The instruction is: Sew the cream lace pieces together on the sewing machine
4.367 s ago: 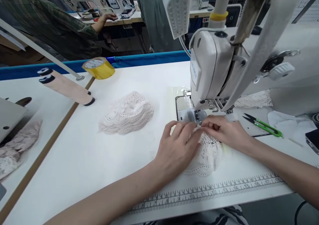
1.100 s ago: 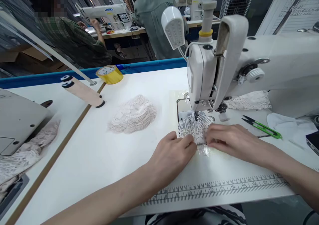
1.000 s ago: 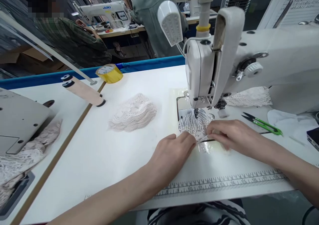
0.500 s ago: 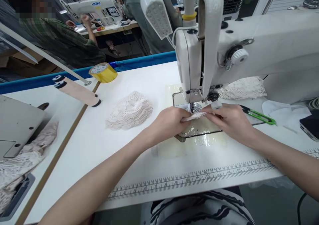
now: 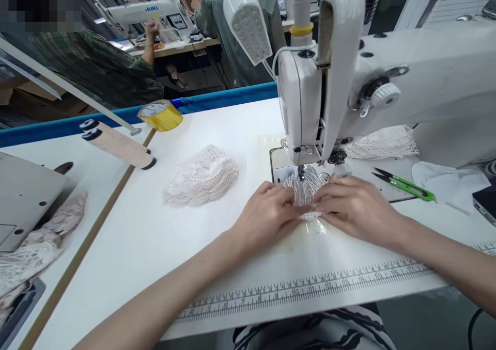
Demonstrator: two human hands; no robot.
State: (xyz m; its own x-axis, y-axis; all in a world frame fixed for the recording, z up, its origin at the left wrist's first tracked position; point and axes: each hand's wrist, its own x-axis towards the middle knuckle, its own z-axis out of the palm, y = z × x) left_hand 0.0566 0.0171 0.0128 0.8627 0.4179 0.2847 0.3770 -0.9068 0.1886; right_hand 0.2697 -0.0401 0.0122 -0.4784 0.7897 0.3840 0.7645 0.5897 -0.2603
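A small piece of white lace point(image 5: 304, 187) lies under the needle of the white sewing machine point(image 5: 310, 102). My left hand point(image 5: 269, 210) pinches the lace's near left edge. From the other side my right hand point(image 5: 349, 205) grips its near right edge, so the fingertips of both hands almost meet in front of the presser foot. Part of the lace is covered by my fingers. A stack of similar lace pieces point(image 5: 203, 177) rests on the table to the left, and more lace point(image 5: 383, 142) lies behind the needle area, beneath the machine arm.
Green thread snips point(image 5: 411, 186) and white cloth point(image 5: 439, 179) are on the right. Left are a thread cone point(image 5: 120, 146), yellow tape point(image 5: 160, 116) and another machine point(image 5: 29, 200) with lace. A ruler strip point(image 5: 310, 290) runs along the front edge. Two people work beyond the blue border.
The lace now lies spread flat under the needle, where before it was a narrow folded strip between my fingers. Both hands have come slightly nearer to me.
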